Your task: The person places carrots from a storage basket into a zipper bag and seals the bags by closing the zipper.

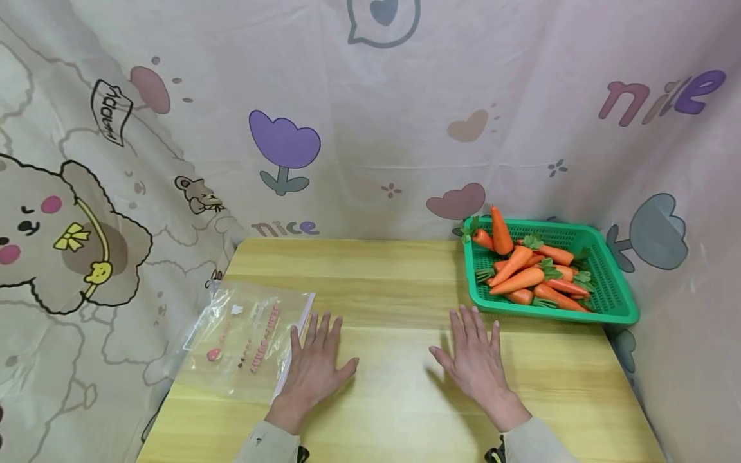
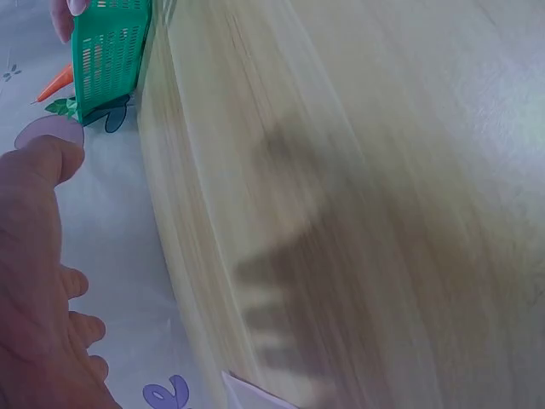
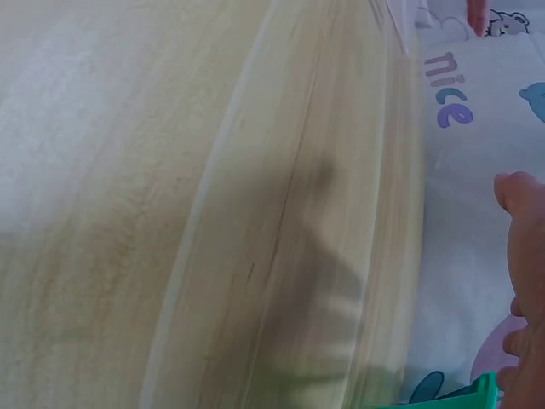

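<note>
my left hand (image 1: 317, 372) and right hand (image 1: 476, 361) spread wide

palms down, i hold both above the wood-grain table (image 1: 393, 411). the clear zip bag (image 1: 246, 341) lies flat just beside my left hand; near my right hand, the green plastic basket (image 1: 608, 292) of orange carrots (image 1: 521, 281) stands at the table's far right.

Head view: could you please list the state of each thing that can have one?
Clear plastic bag with pink print: lying flat, nothing visible inside; whether sealed, cannot tell.
Green perforated plastic basket: upright on the yellowish wood-grain table, holding orange carrots with green leaves.
Carrots: heaped loosely, one pointing above the rim.
Left bare hand: fingers straight and spread, holding nothing.
Right bare hand: fingers straight, holding nothing.
</note>
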### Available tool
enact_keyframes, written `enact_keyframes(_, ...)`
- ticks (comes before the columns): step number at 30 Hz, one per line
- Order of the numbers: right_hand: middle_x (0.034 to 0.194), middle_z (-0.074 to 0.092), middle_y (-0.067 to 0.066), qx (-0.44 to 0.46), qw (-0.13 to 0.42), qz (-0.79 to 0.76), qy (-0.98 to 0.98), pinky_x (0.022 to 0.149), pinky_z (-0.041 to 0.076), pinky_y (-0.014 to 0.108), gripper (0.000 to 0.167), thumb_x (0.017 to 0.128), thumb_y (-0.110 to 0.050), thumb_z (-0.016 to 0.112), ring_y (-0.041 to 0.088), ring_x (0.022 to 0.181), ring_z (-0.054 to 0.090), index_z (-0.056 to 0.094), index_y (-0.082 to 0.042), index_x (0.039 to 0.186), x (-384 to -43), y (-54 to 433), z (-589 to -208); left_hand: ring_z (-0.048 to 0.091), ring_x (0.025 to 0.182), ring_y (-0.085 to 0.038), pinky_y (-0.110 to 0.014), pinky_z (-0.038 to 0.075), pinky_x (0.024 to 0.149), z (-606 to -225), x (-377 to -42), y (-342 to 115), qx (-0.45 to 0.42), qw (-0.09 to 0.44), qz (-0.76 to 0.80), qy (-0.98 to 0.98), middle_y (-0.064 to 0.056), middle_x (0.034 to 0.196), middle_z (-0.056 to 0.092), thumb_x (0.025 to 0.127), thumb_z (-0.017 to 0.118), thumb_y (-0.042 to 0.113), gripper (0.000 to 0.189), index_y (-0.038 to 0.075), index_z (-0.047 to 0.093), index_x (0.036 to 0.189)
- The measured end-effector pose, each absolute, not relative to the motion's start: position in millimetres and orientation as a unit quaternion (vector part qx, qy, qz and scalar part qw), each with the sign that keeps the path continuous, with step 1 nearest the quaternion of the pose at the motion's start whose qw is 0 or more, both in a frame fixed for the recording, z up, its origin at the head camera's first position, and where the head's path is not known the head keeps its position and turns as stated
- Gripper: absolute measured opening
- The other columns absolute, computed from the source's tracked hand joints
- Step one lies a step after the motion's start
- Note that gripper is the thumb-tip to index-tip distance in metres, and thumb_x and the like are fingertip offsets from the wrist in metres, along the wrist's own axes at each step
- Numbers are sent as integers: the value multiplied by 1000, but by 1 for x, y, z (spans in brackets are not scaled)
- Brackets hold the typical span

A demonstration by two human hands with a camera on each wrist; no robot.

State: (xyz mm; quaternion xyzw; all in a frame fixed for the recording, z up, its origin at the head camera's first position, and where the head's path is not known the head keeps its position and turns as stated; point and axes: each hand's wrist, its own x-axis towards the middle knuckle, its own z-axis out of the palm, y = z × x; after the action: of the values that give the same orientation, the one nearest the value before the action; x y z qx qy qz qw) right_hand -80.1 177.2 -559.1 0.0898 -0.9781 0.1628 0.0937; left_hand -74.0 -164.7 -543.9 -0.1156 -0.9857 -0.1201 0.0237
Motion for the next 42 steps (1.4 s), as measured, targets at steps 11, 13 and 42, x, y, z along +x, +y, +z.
enact_keyframes(11, 170, 28, 25, 84, 89, 168, -978, 124, 9, 72, 93, 98, -61, 63, 45, 160, 18, 34, -1, 162, -86, 176, -557, 16, 162, -43, -77, 10, 121, -545, -84, -172, -102, 22, -128, -986, -22, 170, 29, 95, 66, 59, 90, 9, 35, 164)
enact_keyframes(13, 168, 30, 26, 85, 95, 170, -977, 124, 11, 72, 92, 97, -59, 64, 46, 159, 21, 34, 0, 161, -87, 176, -559, 16, 162, -43, -76, 8, 122, -545, -86, -174, -94, 20, -136, -986, -22, 171, 28, 95, 68, 56, 90, 9, 35, 164)
enact_keyframes(42, 154, 45, 36, 86, 80, 183, -976, 112, 41, 65, 80, 92, -33, 80, 52, 142, 46, 46, 12, 149, -87, 174, -609, 6, 154, -62, -79, 11, 117, -580, -117, -208, 23, -83, -187, -979, -33, 171, 4, 102, 57, 53, 94, -2, 16, 166)
